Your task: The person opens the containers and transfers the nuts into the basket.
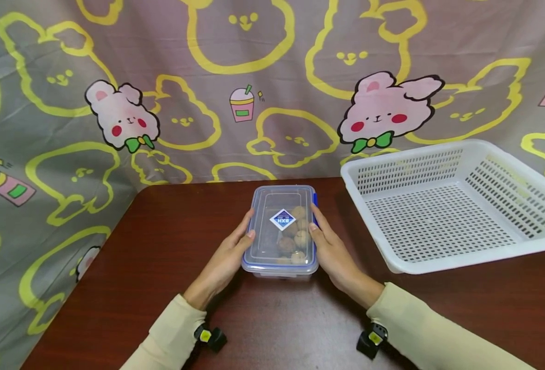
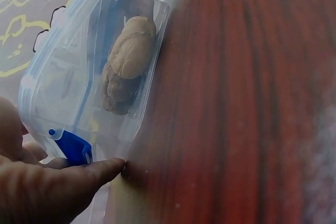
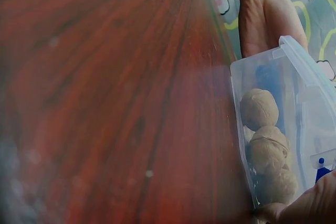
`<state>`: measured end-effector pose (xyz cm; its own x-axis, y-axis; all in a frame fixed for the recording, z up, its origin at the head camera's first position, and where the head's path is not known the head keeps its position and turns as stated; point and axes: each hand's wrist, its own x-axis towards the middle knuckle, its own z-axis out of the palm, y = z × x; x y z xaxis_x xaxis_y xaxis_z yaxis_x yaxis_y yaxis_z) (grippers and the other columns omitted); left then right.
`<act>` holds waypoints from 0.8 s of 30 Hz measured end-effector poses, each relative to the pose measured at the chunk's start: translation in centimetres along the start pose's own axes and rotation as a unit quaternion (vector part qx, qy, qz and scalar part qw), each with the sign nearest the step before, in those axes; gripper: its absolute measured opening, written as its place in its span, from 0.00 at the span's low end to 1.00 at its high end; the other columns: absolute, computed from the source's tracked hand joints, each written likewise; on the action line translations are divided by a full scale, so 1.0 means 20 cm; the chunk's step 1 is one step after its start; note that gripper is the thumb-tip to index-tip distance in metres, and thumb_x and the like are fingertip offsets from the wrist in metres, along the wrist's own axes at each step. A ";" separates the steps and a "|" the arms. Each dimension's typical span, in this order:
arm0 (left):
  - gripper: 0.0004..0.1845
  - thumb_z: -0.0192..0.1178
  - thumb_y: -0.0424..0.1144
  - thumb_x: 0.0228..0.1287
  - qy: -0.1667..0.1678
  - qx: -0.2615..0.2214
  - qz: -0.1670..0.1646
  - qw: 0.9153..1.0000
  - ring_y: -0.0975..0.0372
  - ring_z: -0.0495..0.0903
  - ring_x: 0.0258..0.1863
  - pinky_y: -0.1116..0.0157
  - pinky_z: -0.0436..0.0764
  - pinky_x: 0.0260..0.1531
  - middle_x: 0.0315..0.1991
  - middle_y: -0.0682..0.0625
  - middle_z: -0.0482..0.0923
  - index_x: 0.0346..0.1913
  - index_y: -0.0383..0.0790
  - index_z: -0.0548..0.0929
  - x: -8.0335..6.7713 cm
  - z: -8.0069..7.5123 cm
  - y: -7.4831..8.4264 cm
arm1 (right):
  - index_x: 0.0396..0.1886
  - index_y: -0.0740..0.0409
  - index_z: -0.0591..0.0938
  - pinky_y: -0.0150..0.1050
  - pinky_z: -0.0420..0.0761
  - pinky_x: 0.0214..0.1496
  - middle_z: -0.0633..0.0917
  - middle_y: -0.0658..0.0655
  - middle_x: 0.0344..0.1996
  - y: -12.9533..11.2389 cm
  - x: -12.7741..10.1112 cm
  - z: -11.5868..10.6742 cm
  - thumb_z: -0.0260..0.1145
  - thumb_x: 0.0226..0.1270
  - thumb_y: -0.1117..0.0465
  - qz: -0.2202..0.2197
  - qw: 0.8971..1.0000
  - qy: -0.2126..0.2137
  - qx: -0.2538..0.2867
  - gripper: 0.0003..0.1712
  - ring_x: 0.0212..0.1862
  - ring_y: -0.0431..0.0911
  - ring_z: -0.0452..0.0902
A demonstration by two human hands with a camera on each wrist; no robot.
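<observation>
Left hand (image 1: 226, 259) pressed flat along the 9 o'clock side of the clear box (image 1: 282, 231), fingers fairly straight, thumb laid on the lid rim; grip not wrapped round, only steadying. In the left wrist view, fingertip (image 2: 107, 167) touching the box wall just under the blue clip (image 2: 73, 148). Box standing on the counter (image 1: 161, 288) near its middle, lid on, walnuts (image 1: 295, 234) gathered inside toward 3 o'clock. Right hand (image 1: 332, 254) set against the 3 o'clock side in the same manner, fingers extended along the wall, nothing clenched.

Judged risks: smooth plastic squeezed between two flat palms, so a slip likely on any lift with too little pressure; loose nuts liable to roll and shift the weight if tilted; a half-latched clip liable to let the lid spring, though the latch state could not be told.

White basket (image 1: 453, 205) lying at 2 o'clock, near the right hand but apart from the box; its near rim a likely snag for a low sideways move. Open counter toward 6 and 9 o'clock; curtain (image 1: 69, 128) close behind at 12.
</observation>
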<state>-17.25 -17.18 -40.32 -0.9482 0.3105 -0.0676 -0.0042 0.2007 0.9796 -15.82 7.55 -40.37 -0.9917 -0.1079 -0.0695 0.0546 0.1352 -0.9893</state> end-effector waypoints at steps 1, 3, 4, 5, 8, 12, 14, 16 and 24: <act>0.33 0.44 0.46 0.87 -0.001 0.000 0.001 1.000 0.57 0.40 0.86 0.48 0.45 0.83 0.87 0.58 0.41 0.86 0.59 0.47 0.00 0.00 0.00 | 0.87 0.35 0.50 0.59 0.47 0.85 0.53 0.55 0.86 0.00 0.00 0.00 0.42 0.89 0.55 0.000 1.000 -0.001 -0.001 0.33 0.85 0.56 0.48; 0.32 0.43 0.46 0.87 -0.001 0.000 0.000 1.000 0.58 0.40 0.86 0.49 0.44 0.83 0.87 0.58 0.41 0.86 0.59 0.47 0.00 0.00 0.00 | 0.87 0.35 0.50 0.59 0.47 0.86 0.53 0.55 0.86 0.00 0.00 -0.01 0.42 0.89 0.55 0.000 1.000 -0.001 -0.004 0.33 0.85 0.56 0.47; 0.32 0.43 0.46 0.87 -0.001 -0.001 -0.002 1.000 0.58 0.40 0.86 0.49 0.45 0.83 0.87 0.58 0.41 0.86 0.59 0.47 0.00 0.00 0.00 | 0.87 0.35 0.50 0.59 0.47 0.86 0.53 0.55 0.86 0.00 0.00 -0.01 0.42 0.89 0.55 0.000 1.000 -0.001 -0.003 0.33 0.85 0.56 0.47; 0.32 0.43 0.45 0.87 -0.001 -0.002 -0.002 1.000 0.58 0.40 0.86 0.49 0.45 0.83 0.87 0.59 0.41 0.86 0.60 0.47 0.00 0.01 0.00 | 0.87 0.35 0.50 0.59 0.47 0.86 0.53 0.55 0.86 0.00 0.00 -0.01 0.43 0.89 0.55 -0.001 1.000 -0.001 -0.003 0.33 0.85 0.56 0.47; 0.32 0.43 0.45 0.87 0.000 -0.003 -0.004 1.000 0.58 0.40 0.86 0.49 0.45 0.84 0.86 0.60 0.41 0.86 0.60 0.48 0.00 0.01 0.00 | 0.87 0.36 0.50 0.58 0.46 0.86 0.53 0.55 0.86 0.00 0.01 -0.01 0.43 0.89 0.56 -0.005 1.000 -0.002 -0.001 0.33 0.85 0.56 0.47; 0.32 0.43 0.45 0.87 0.003 0.000 -0.006 1.000 0.58 0.40 0.86 0.49 0.46 0.83 0.86 0.59 0.41 0.86 0.60 0.47 0.00 0.01 0.00 | 0.87 0.38 0.50 0.58 0.46 0.86 0.53 0.56 0.86 0.01 0.01 -0.01 0.42 0.89 0.57 -0.014 1.000 -0.012 0.014 0.33 0.85 0.55 0.46; 0.32 0.43 0.45 0.87 0.001 0.001 -0.007 1.000 0.58 0.40 0.86 0.49 0.45 0.83 0.86 0.59 0.41 0.86 0.60 0.47 0.00 0.01 -0.01 | 0.87 0.40 0.50 0.57 0.46 0.86 0.52 0.56 0.86 0.01 0.01 -0.02 0.41 0.89 0.58 -0.017 0.999 -0.018 0.026 0.33 0.86 0.55 0.44; 0.32 0.42 0.45 0.87 0.000 0.001 -0.008 1.000 0.58 0.39 0.86 0.49 0.46 0.83 0.86 0.60 0.40 0.86 0.59 0.47 0.00 0.00 -0.01 | 0.88 0.41 0.49 0.56 0.46 0.86 0.50 0.55 0.86 0.02 0.01 -0.03 0.40 0.89 0.58 -0.016 0.998 -0.025 0.046 0.33 0.86 0.54 0.43; 0.32 0.43 0.44 0.87 0.007 0.003 -0.008 1.000 0.58 0.40 0.86 0.49 0.46 0.83 0.87 0.59 0.41 0.86 0.59 0.47 0.00 0.00 0.01 | 0.88 0.44 0.47 0.56 0.50 0.85 0.48 0.54 0.86 0.04 0.02 -0.04 0.38 0.89 0.61 -0.011 0.996 -0.031 0.084 0.34 0.86 0.54 0.43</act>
<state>-17.22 -17.09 -40.22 -0.9521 0.2948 -0.0817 -0.0185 0.2113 0.9773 -16.26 8.41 -41.09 -0.9840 -0.1713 -0.0498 0.0565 -0.0346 -0.9978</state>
